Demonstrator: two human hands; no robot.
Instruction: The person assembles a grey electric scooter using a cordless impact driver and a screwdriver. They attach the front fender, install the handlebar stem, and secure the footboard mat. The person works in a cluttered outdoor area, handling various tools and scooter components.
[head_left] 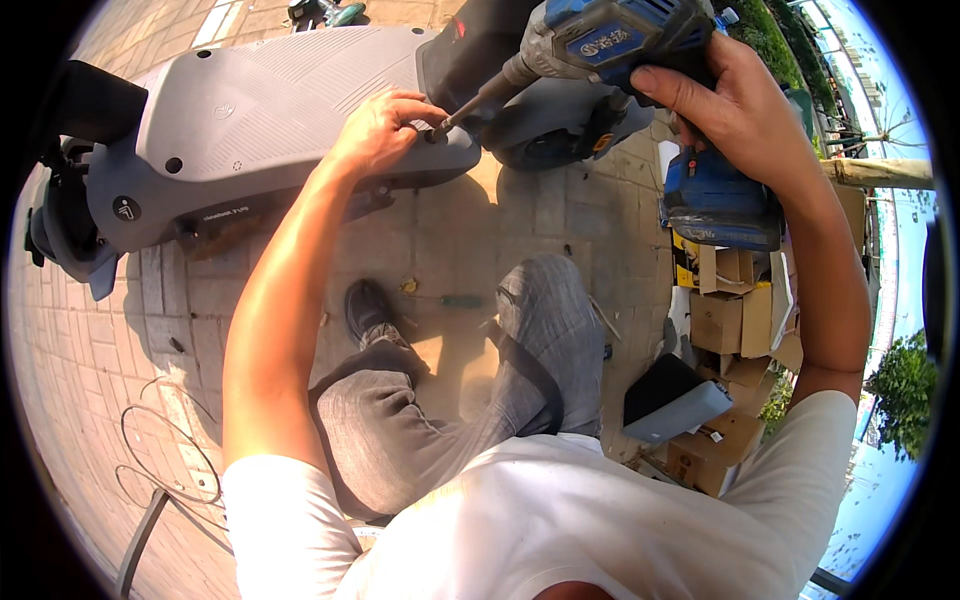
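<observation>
My right hand [735,110] is wrapped around the handle of a blue and black cordless drill [625,40], whose blue battery [722,195] hangs below. From its chuck a long driver bit [487,98] slants down to the left, the tip at a dark hole in the corner of a grey scooter footboard [280,95]. Beside that tip, my left hand [380,130] rests on the footboard's near edge, its thumb and fingers bent together. Whatever they pinch is too small or hidden to make out.
The scooter's dark wheel end [550,140] lies right of the footboard. Cardboard boxes [720,320] and a grey-black padded piece [680,400] are stacked at right. A green-handled screwdriver [460,301] lies on the paving between my feet. A thin cable [165,440] loops at lower left.
</observation>
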